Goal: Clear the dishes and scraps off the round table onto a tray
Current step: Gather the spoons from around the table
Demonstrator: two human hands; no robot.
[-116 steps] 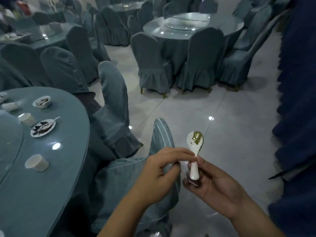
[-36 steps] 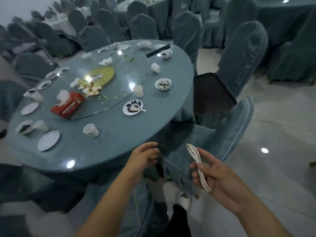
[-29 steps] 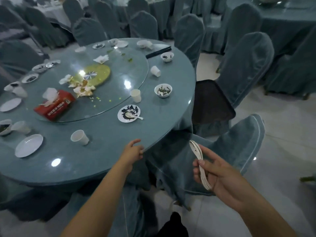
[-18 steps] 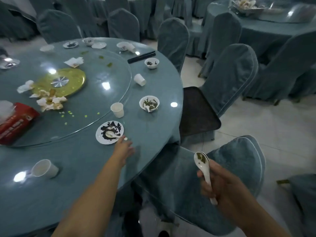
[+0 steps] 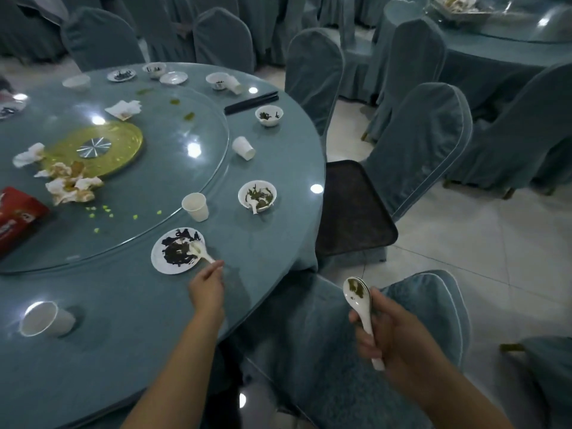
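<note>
Tipped cup (image 5: 46, 318): lying on its side on the round desk (image 5: 108, 351), near the front-left edge.
Napkin scraps (image 5: 69, 184): sitting crumpled on the glass turntable (image 5: 173, 168), against the yellow disc (image 5: 123, 140).
Plate (image 5: 165, 267): resting on the desk just outside the turntable, carrying dark leftovers and a white spoon (image 5: 198, 249).
Left hand (image 5: 206, 286): reaching over the desk, with its narrowed fingers (image 5: 216, 266) meeting the spoon's handle end. They are perhaps only touching it; I cannot tell whether they are gripping.
Upright cup (image 5: 195, 206): standing at the turntable's rim, beyond the plate.
Bowl (image 5: 243, 193): sitting near the desk's right edge, holding greens and another spoon.
Tray (image 5: 356, 212): lying on the seat of a chair (image 5: 418, 144), just beside the desk.
Right hand: (image 5: 399, 345) hovering off the desk above a nearer chair (image 5: 325, 351), with its fingers wrapping the handles of the stacked spoons (image 5: 357, 294), whose scoops are pointing up.
</note>
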